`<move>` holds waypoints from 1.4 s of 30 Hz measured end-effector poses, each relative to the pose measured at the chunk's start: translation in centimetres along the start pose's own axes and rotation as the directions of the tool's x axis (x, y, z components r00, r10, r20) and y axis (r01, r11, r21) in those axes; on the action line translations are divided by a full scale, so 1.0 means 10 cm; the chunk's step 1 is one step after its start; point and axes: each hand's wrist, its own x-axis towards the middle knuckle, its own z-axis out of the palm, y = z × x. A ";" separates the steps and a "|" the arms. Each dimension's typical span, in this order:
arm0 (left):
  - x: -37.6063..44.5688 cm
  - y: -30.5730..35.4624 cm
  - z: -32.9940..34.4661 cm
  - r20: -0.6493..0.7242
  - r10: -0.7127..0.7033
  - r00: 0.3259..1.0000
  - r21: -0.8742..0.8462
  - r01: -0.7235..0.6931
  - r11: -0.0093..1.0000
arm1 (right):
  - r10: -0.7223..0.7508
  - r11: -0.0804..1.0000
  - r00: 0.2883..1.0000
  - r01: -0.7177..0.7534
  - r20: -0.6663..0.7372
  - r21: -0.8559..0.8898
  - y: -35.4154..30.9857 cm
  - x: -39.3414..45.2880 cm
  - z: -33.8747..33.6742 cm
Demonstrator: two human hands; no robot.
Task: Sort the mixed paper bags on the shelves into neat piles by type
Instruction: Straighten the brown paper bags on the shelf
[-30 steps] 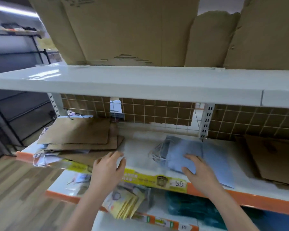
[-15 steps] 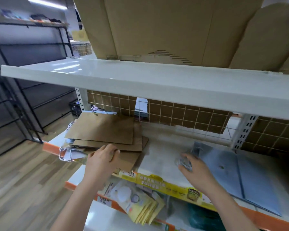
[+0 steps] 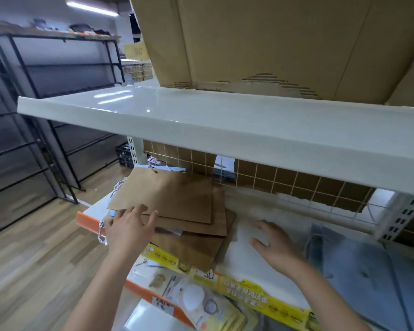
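Observation:
A loose pile of brown paper bags (image 3: 177, 199) lies at the left end of the middle shelf (image 3: 253, 254), with white and striped cord handles sticking out on its left side. My left hand (image 3: 127, 229) rests on the pile's near left corner, fingers spread and touching the top bags. Flat light-blue paper bags (image 3: 359, 266) lie to the right on the same shelf. My right hand (image 3: 276, 247) hovers open over the bare white shelf between the two groups and holds nothing.
A white upper shelf (image 3: 201, 123) overhangs close above, carrying big cardboard boxes (image 3: 261, 41). A wire grid (image 3: 261, 180) backs the middle shelf. Yellow printed bags (image 3: 201, 304) lie on the lower shelf. Dark metal racks (image 3: 46, 115) stand left over a wooden floor.
The view has swung left. My right hand has left the blue bags and moved left over bare shelf. My left hand has reached onto the brown pile's corner.

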 end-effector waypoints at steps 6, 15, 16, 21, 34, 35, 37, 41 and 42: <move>0.55 -0.28 0.17 0.096 -0.127 0.987 0.149 0.112 0.983 | 0.072 0.997 0.997 -0.071 -0.024 0.024 -0.21 0.15 0.24; 1.18 -0.44 0.51 0.048 -0.060 0.997 0.154 0.052 0.987 | 0.206 0.978 0.977 -0.203 -0.052 0.047 -0.66 0.23 0.64; 1.26 -0.45 0.50 0.058 -0.054 0.997 0.116 0.047 0.992 | 0.222 0.975 0.973 -0.220 -0.055 0.042 -0.69 0.23 0.68; 1.61 -0.55 0.32 0.175 -0.127 0.976 -0.188 0.160 0.969 | 0.276 0.961 0.958 -0.274 -0.074 0.035 -0.87 0.34 0.87; 2.02 -1.53 -0.37 0.137 0.049 0.989 -0.906 0.105 0.410 | 0.352 0.933 0.930 -0.339 -0.110 0.118 -1.57 0.98 1.21; 2.05 -1.66 -0.38 0.163 0.035 0.986 -0.913 0.137 0.384 | 0.341 0.936 0.935 -0.328 -0.100 0.129 -1.63 1.02 1.24; 2.07 -1.90 -0.41 0.192 0.009 0.981 -0.906 0.173 0.386 | 0.336 0.935 0.938 -0.321 -0.083 0.150 -1.73 1.12 1.29; 2.09 -2.24 -0.49 0.228 -0.001 0.974 -0.868 0.204 0.453 | 0.359 0.930 0.930 -0.351 -0.077 0.106 -1.88 1.30 1.38; 2.09 -2.29 -0.51 0.240 0.005 0.971 -0.859 0.210 0.467 | 0.400 0.916 0.914 -0.397 -0.074 0.054 -1.90 1.33 1.39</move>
